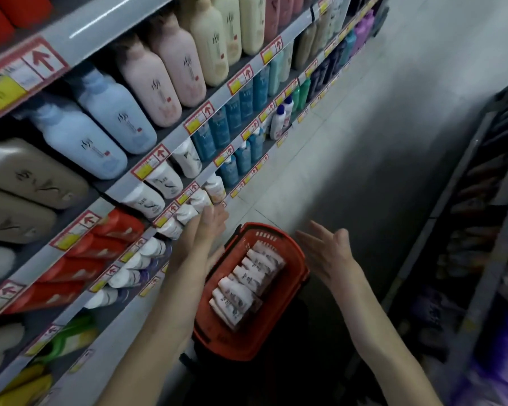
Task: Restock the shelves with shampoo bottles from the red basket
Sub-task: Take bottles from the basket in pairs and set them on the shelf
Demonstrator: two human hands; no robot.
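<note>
1. The shampoo bottles (248, 284) lie side by side in the red basket (276, 323); long axes across it, caps toward the shelves (175, 139).
2. Left hand (207, 230), fingers straight and empty, is above the basket's left rim; right hand (326, 249), spread wide and empty, hovers above its right rim.

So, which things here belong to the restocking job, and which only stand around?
Job: red basket, white bottles in it, white shelf bottles by the left hand, right hand.
Not the job: pink bottles, blue bottles, red bottles, teal bottles, rack opposite.
</note>
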